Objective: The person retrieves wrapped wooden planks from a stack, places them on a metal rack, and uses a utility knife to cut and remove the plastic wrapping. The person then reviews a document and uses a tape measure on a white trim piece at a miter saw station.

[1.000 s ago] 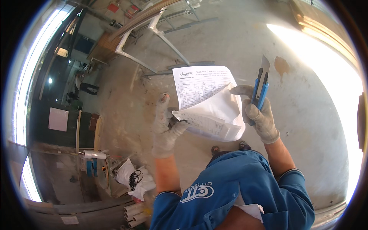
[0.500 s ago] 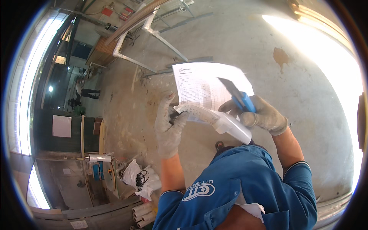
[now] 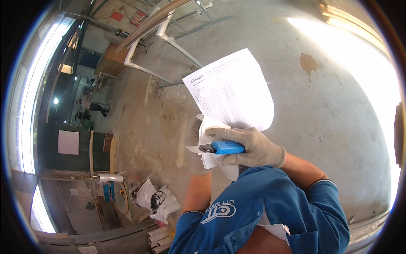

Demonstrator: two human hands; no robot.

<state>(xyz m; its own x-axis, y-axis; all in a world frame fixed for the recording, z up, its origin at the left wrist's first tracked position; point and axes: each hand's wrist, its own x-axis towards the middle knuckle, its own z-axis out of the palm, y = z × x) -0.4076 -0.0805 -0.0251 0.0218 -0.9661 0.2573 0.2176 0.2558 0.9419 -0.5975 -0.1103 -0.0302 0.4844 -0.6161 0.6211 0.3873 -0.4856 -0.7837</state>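
Right hand (image 3: 256, 148): your gloved fingers pinch the blue knife (image 3: 228, 147) — blade (image 3: 192, 149) pointing left.
Left hand (image 3: 198, 164): mostly behind your paper (image 3: 241, 93) — can't tell how your fingers sit.

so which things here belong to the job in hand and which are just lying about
Job in hand:
- blue-handled utility knife, in the grey-gloved right hand
- white printed paper, mostly hiding the left hand

Lying about:
- white bag
- black looped cable
- pale round tubes
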